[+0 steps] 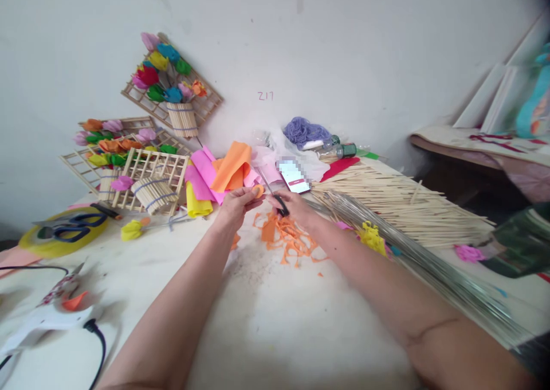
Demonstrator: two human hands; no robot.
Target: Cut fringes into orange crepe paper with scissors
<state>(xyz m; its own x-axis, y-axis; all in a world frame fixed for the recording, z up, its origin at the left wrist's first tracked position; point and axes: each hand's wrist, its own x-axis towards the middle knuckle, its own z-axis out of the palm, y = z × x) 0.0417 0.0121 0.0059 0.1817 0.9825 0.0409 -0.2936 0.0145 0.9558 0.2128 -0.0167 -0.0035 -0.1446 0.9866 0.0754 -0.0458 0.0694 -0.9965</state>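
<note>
The glue gun [40, 315] lies nearest, well left of the orange scraps [290, 238]. Above those scraps, the left hand [236, 205] pinches a small orange paper piece [258, 190]; the right hand [294, 205] grips scissors [271, 189], blades apparently parted.

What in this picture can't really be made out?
Head view:
- Phone screen: pixelated, unreadable.
- Orange piece in the left hand: fingers cover most of it; shape unclear.
- Scissors in the right hand: handles hidden by the hand.
- Glue gun: cut off by the left edge.
- Green thing at right: blurred.
</note>
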